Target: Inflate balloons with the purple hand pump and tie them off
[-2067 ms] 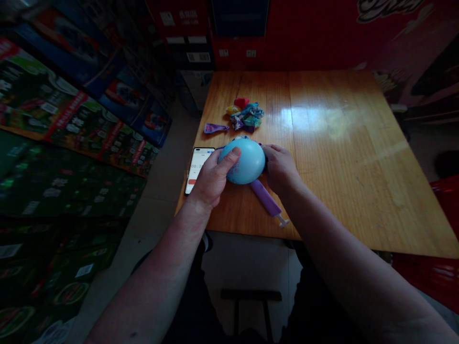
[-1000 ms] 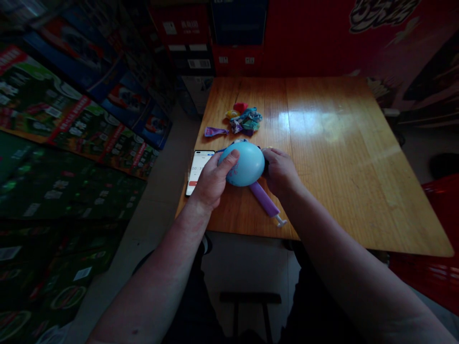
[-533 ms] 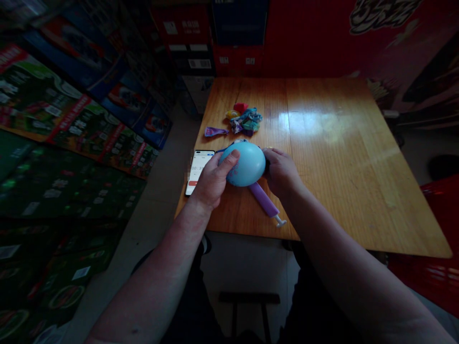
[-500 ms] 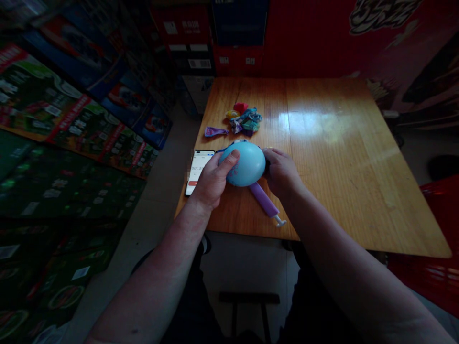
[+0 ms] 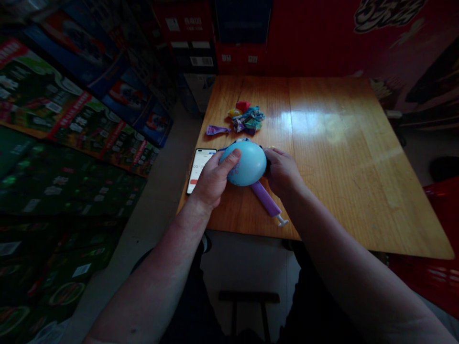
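A blown-up light blue balloon [image 5: 247, 165] with red print is held above the near left part of the wooden table. My left hand [image 5: 211, 180] grips its left side, thumb lying across the front and the other fingers hidden behind. At the balloon's right end, my right hand [image 5: 283, 169] is closed, fingers curled against it; the fingertips and the balloon's neck are out of sight. Under the balloon lies a purple hand pump [image 5: 266, 199] with a white T-shaped handle, its far end covered. A phone [image 5: 195, 169] with a lit timer screen rests beside my left hand, which partly covers it.
Several limp balloons [image 5: 247, 118] lie heaped farther back on the wooden table [image 5: 344, 181], with a flat purple balloon [image 5: 217, 130] to their left. Stacked cartons [image 5: 89, 129] line the left side. A dark stool [image 5: 249, 297] stands below the table's front edge.
Both hands keep the same hold on the balloon. The whole view has shifted very slightly; nothing else has visibly moved.
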`<act>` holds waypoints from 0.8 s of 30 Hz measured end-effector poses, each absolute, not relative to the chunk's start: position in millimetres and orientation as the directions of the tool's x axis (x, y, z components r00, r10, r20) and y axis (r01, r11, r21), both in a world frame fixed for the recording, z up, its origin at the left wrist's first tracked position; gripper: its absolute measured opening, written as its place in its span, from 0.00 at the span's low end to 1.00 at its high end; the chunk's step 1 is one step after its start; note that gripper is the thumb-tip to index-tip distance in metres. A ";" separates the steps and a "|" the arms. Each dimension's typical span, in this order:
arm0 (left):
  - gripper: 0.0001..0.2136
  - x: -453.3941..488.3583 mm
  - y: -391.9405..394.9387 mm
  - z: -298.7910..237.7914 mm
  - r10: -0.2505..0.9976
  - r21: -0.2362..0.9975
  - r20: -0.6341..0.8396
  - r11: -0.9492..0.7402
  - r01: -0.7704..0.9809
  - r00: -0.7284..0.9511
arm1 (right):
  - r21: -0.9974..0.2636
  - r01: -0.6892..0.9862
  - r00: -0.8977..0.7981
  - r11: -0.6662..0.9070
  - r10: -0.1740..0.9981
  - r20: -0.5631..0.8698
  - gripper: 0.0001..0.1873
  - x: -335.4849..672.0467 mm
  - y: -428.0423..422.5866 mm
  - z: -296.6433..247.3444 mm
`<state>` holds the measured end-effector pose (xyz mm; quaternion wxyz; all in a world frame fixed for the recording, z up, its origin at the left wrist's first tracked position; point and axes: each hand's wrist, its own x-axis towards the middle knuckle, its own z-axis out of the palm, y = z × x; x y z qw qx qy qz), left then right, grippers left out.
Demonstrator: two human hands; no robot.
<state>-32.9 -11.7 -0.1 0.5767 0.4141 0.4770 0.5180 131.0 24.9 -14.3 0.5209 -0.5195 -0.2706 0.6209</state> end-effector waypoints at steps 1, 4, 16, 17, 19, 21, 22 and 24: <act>0.26 -33.0 -11.5 -0.3 0.993 0.972 -0.121 0.120 -0.200 0.006 | -0.877 -0.369 0.080 -0.309 0.929 -0.361 0.12 130.7 25.0 -14.9; 0.27 -33.2 -11.1 -0.4 0.992 0.972 -0.127 0.125 -0.197 0.003 | -0.876 -0.381 0.071 -0.296 0.935 -0.347 0.12 130.2 25.3 -16.2; 0.26 -33.0 -11.4 -0.3 0.993 0.974 -0.115 0.117 -0.193 0.018 | -0.884 -0.359 0.088 -0.300 0.932 -0.352 0.12 130.7 25.8 -15.4; 0.26 -33.0 -11.3 -0.9 0.994 0.975 -0.111 0.113 -0.191 0.018 | -0.883 -0.363 0.091 -0.298 0.932 -0.352 0.12 130.9 25.8 -15.5; 0.26 -33.2 -11.2 -2.2 0.994 0.976 -0.105 0.108 -0.192 0.022 | -0.883 -0.362 0.092 -0.299 0.931 -0.353 0.12 131.3 25.7 -15.3; 0.26 -33.3 -11.2 -3.2 0.994 0.975 -0.108 0.110 -0.193 0.022 | -0.886 -0.349 0.084 -0.305 0.931 -0.354 0.12 131.6 25.6 -14.9; 0.27 -33.4 -11.2 -3.5 0.994 0.975 -0.110 0.112 -0.194 0.020 | -0.887 -0.343 0.078 -0.309 0.932 -0.354 0.13 131.7 25.6 -14.7; 0.27 -33.4 -11.3 -3.8 0.993 0.974 -0.113 0.114 -0.196 0.016 | -0.887 -0.340 0.067 -0.313 0.932 -0.355 0.13 131.7 25.5 -14.5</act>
